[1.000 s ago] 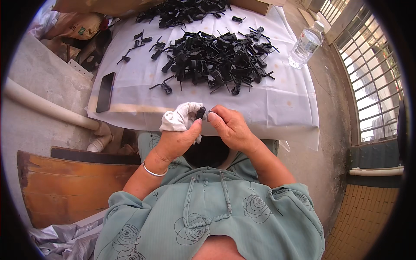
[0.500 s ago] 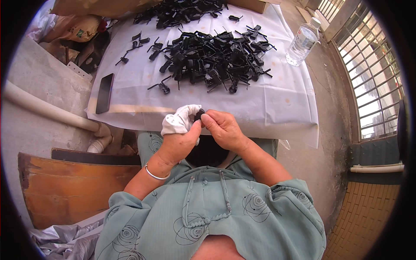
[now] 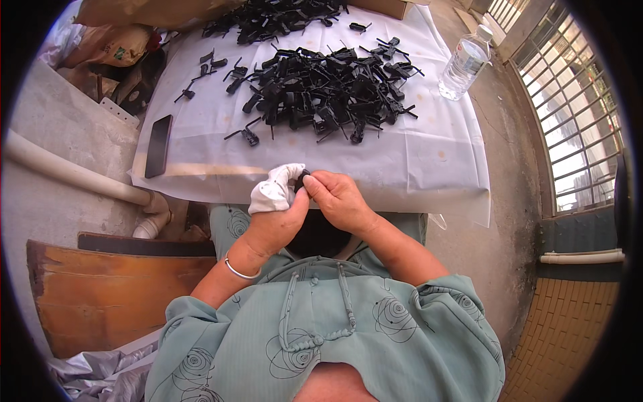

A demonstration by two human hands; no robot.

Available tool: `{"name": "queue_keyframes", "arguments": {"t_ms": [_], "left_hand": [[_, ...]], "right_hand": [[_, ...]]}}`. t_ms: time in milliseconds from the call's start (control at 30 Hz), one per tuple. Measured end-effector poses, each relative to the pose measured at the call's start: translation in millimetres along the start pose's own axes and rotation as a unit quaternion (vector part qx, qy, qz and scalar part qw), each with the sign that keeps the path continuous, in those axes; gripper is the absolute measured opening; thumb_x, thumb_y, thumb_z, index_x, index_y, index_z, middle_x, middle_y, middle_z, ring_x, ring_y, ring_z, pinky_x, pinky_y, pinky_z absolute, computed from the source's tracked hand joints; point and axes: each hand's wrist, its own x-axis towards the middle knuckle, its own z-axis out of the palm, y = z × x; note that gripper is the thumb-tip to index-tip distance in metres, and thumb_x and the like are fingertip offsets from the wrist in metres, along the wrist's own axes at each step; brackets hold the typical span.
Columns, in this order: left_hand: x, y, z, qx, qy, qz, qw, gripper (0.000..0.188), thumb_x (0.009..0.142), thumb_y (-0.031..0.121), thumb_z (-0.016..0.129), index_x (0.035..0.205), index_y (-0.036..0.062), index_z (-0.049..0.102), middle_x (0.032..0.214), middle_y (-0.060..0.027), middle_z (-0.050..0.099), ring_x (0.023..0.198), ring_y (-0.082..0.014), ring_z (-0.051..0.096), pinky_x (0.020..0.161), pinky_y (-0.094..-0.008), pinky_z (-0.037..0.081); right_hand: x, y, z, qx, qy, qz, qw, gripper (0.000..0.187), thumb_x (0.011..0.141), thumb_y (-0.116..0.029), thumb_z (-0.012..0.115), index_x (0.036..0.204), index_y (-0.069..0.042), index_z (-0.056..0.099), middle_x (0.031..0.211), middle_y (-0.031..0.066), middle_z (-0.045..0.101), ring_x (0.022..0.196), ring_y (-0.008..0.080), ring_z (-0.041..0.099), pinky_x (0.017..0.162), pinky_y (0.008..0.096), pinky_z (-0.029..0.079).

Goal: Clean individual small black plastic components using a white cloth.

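Black plastic is showing between the person's two hands: one small clip-like part (image 3: 301, 179), being held just off the near edge of the white-covered worktop (image 3: 207, 144), above the lap. The left hand (image 3: 287, 222) is gripping it between the bare thumb and fingers that a white cloth (image 3: 271, 193) is covering. The right hand (image 3: 343, 201) is meeting it from the other side, thumb and forefinger pinching together at its edge; the fingertips are hiding the exact contact, so I cannot tell how much they are grasping.

From where I am standing, the part is looking light and stiff, probably a little slick, with the cloth likely adding grip. Its blocky body is seeming the safer hold. Similar pieces in the near pile (image 3: 328, 90) are showing thin arms sticking out, which would probably be snagging or bending first. A farther pile (image 3: 274, 19) is lying behind it, a dark phone (image 3: 159, 146) is resting on the left, and a clear water bottle (image 3: 463, 69) is standing on the right.
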Motion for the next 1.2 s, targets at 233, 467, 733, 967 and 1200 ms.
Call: {"name": "queue_keyframes", "arguments": {"t_ms": [233,467,733,967,1200], "left_hand": [[8.5,-2.5,-14.7,-0.346,-0.099,-0.209,0.909,0.033,0.09,0.005,0.047,0.121,0.0015,0.037,0.087,-0.0034,0.055,0.06,-0.0048,0.044,0.054,-0.018,0.039],[7.7,0.0,-15.7,-0.334,-0.177,-0.206,0.902,0.033,0.088,0.006,0.042,0.121,0.0019,0.037,0.082,-0.0024,0.052,0.053,-0.004,0.037,0.047,-0.0183,0.033],[9.5,9.3,-15.0,-0.294,-0.164,-0.215,0.917,0.027,0.081,0.005,0.044,0.108,0.003,0.045,0.082,-0.0027,0.05,0.064,-0.007,0.044,0.055,-0.0228,0.04],[9.2,11.8,-3.0,-0.016,-0.118,-0.005,0.993,0.025,0.079,0.005,0.045,0.104,0.0008,0.045,0.081,-0.0138,0.054,0.071,-0.0238,0.054,0.068,-0.0327,0.046],[3.4,11.1,-3.6,0.016,-0.147,-0.027,0.989,0.027,0.079,0.006,0.048,0.105,0.0001,0.047,0.086,-0.0182,0.057,0.078,-0.0341,0.057,0.07,-0.0358,0.047]], "right_hand": [[-7.1,-4.5,-22.1,-0.217,-0.041,-0.07,0.973,0.013,0.08,-0.01,0.062,0.09,-0.001,0.061,0.069,0.0084,0.058,0.059,0.0193,0.053,0.056,0.0287,0.043],[-0.9,-9.6,-25.0,-0.17,0.026,-0.247,0.954,0.02,0.073,-0.004,0.069,0.091,-0.003,0.06,0.064,0.0062,0.055,0.054,0.0164,0.05,0.051,0.0256,0.041],[-8.3,-11.6,-17.2,-0.108,0.014,-0.112,0.988,0.014,0.087,-0.015,0.057,0.085,-0.001,0.052,0.063,0.0086,0.049,0.055,0.0148,0.04,0.053,0.028,0.039],[-6.3,-16.0,-14.1,-0.093,-0.032,-0.009,0.995,0.021,0.09,-0.016,0.05,0.076,0.0,0.052,0.065,0.0166,0.052,0.056,0.0295,0.047,0.055,0.0357,0.041],[-11.0,-8.0,-11.5,-0.115,0.011,-0.059,0.992,0.021,0.089,-0.015,0.05,0.074,0.001,0.05,0.062,0.0155,0.048,0.054,0.0273,0.04,0.053,0.0325,0.039]]}}
